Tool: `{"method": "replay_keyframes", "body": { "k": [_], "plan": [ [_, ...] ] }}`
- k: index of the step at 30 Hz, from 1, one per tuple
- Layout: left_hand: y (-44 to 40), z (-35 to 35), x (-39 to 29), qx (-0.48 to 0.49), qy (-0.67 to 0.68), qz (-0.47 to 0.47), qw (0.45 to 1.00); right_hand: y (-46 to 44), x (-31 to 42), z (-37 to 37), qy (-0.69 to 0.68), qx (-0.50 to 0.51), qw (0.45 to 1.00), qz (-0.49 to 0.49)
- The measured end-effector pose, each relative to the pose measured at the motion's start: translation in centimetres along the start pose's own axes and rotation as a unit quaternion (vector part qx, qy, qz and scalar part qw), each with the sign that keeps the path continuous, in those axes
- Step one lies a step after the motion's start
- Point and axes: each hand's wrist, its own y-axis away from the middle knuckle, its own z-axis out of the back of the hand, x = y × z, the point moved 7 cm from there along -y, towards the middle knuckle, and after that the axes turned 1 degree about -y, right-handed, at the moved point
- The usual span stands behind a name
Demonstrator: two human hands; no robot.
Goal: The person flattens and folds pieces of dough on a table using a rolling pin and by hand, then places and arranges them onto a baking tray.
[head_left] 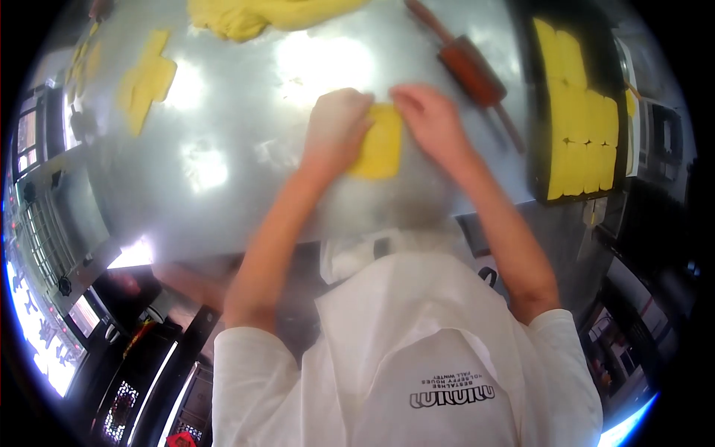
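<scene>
A small rectangular yellow dough sheet (381, 153) lies on the metal table in front of me. My left hand (339, 127) is closed at its left side and far corner, the fingers curled inward. At the far right corner, my right hand (430, 118) has thumb and fingers pinched together on the edge. Both hands are slightly blurred, and the fingertips of the left are partly hidden. Beyond my right hand rests a red-brown rolling pin (474, 71) with thin handles, lying diagonally.
A big lump of yellow dough (253, 13) sits at the table's far edge. Flat dough pieces (149, 78) lie on the left of the metal table (246, 194). On the right, a black tray (538, 160) carries several yellow dough sheets (581, 127) in rows.
</scene>
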Motion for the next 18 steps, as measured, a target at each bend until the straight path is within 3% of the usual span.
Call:
{"method": "replay_keyframes", "body": {
  "k": [2,5,6,9,12,18],
  "plan": [
    [0.9,0.9,0.8,0.020,0.051,0.218,0.974,0.5,-0.3,1.6,-0.074,-0.054,0.989,-0.119],
    [3.8,2.0,1.6,-0.149,0.156,0.132,0.968,2.7,-2.7,1.3,-0.260,-0.102,0.936,-0.215],
    [4.1,1.8,1.7,-0.154,0.182,0.131,0.962,3.4,-2.7,0.9,-0.332,-0.112,0.907,-0.233],
    [5.2,0.2,1.6,-0.161,0.265,0.132,0.942,4.8,-0.7,-1.1,-0.334,-0.101,0.917,-0.192],
    [5.7,-1.1,1.3,-0.175,0.326,0.119,0.922,4.6,0.1,-3.7,-0.446,-0.134,0.866,-0.179],
    [7.1,-2.3,0.9,-0.207,0.402,0.117,0.884,5.9,-1.5,-3.3,-0.369,-0.155,0.901,-0.168]
  ]
}}
